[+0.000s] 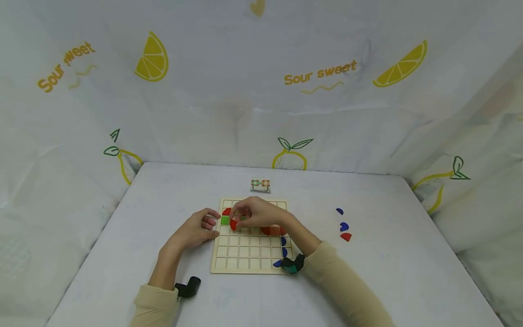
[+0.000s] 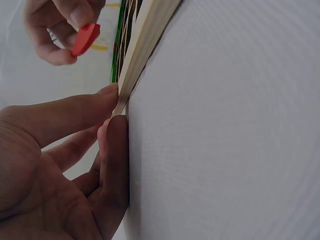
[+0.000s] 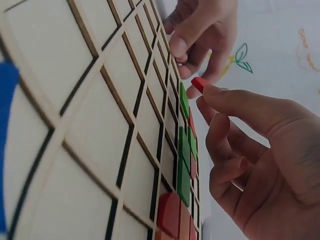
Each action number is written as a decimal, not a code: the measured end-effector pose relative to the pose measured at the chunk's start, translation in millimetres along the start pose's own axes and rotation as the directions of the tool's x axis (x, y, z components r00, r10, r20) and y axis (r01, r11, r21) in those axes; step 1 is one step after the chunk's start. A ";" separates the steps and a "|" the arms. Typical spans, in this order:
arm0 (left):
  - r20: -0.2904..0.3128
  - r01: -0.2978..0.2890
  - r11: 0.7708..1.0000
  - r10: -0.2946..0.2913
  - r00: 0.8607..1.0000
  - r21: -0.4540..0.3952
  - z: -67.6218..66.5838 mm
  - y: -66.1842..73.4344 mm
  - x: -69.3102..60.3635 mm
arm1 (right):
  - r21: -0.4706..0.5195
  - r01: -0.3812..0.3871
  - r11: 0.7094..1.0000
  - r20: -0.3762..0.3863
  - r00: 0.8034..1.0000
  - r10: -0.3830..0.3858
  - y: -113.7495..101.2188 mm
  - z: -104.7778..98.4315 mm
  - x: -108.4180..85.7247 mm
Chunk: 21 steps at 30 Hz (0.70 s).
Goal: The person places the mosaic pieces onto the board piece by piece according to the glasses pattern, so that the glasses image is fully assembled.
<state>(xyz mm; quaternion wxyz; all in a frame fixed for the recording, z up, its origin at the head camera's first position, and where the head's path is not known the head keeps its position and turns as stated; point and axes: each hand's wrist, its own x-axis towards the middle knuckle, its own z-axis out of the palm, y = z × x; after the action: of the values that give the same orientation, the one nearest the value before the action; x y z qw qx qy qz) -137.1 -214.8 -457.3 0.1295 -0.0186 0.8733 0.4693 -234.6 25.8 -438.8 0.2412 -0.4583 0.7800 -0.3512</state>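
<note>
My right hand (image 1: 260, 212) pinches a red wedge-shaped puzzle piece (image 1: 233, 225) between thumb and fingers. In the right wrist view the red piece is held a little off the wooden grid board (image 3: 95, 145). My left hand (image 1: 197, 230) is at the board's left edge, its thumb and fingertips touching the side, as the left wrist view shows. A red piece (image 1: 226, 211) and a green square (image 1: 224, 220) sit in upper left cells. More green pieces (image 3: 184, 175) are partly hidden by my right hand in the head view. Red and orange pieces (image 1: 271, 230) lie toward the right.
Blue half-round pieces (image 1: 283, 241) line the board's lower right. Off the board to the right lie blue pieces (image 1: 344, 226) and a red wedge (image 1: 346, 236). A small pattern card (image 1: 260, 184) is behind the board. A patterned cloth (image 1: 229, 127) hangs at the back.
</note>
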 end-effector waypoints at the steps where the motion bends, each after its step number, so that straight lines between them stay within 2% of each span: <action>1: 0.004 -0.005 1.000 0.005 1.000 0.002 -0.3 0.0 0.2 | -0.007 0.001 1.000 0.007 1.000 -0.001 -1.8 1.7 3.8; 8: 0.020 -0.019 1.000 0.019 1.000 0.001 -1.7 -0.1 0.0 | -0.055 0.010 0.998 0.043 0.999 -0.007 -9.3 12.1 18.0; 21: 0.036 -0.063 0.998 0.064 0.997 -0.020 -3.6 -2.6 -1.9 | -0.194 0.005 0.981 0.011 1.000 -0.003 -10.4 22.8 21.8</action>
<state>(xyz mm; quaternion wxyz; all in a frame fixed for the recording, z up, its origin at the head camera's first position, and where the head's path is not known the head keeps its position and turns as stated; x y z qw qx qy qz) -135.6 -219.4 -457.0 0.1303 0.0166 0.8664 0.4818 -223.1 -4.4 -446.5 0.1989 -0.4831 0.8082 -0.2717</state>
